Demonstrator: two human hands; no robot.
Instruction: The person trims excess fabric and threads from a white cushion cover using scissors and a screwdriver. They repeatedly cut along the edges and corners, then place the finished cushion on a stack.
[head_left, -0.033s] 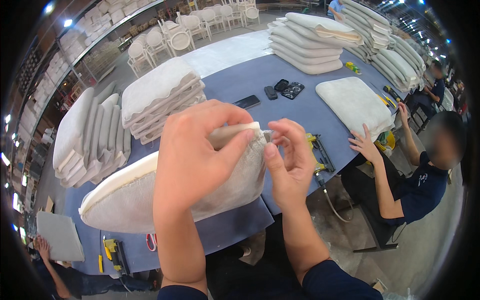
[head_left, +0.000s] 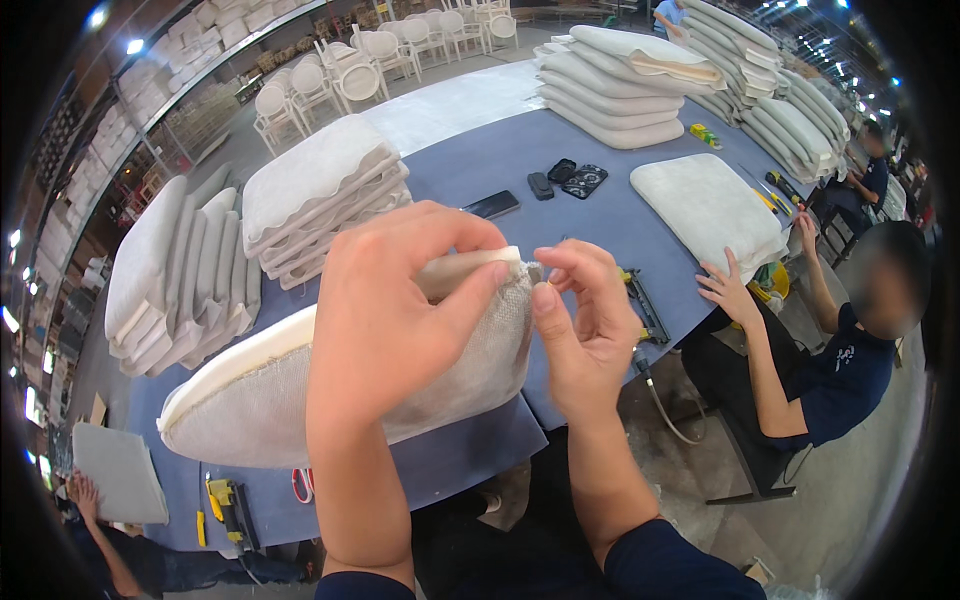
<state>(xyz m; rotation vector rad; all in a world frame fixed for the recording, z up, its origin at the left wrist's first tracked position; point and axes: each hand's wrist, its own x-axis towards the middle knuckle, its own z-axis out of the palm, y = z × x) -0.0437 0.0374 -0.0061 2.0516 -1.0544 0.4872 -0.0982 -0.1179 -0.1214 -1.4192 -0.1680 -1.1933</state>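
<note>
A grey fabric seat cushion (head_left: 255, 400) with a cream edge strip stands tilted on its side on the blue table. My left hand (head_left: 390, 305) is closed on the strip at the cushion's upper right end, thumb in front and fingers behind. Fabric at this corner looks frayed, with loose threads. Right beside the corner, my right hand (head_left: 588, 325) has thumb and forefinger nearly together and the other fingers curled. Whatever lies between those tips, perhaps a thread, is too small to make out. My left hand and forearm hide the cushion's middle.
Stacked cushions (head_left: 320, 190) stand at the left, more (head_left: 615, 95) at the back. A staple gun (head_left: 645, 305) with a hose lies right of my right hand; another (head_left: 232, 510) is at lower left. A phone (head_left: 492, 205) lies beyond. Co-worker's hand (head_left: 730, 290) touches a cushion (head_left: 705, 205).
My right hand has shifted slightly to the right, and its thumb and forefinger tips are closer together. My left hand and the cushion look the same.
</note>
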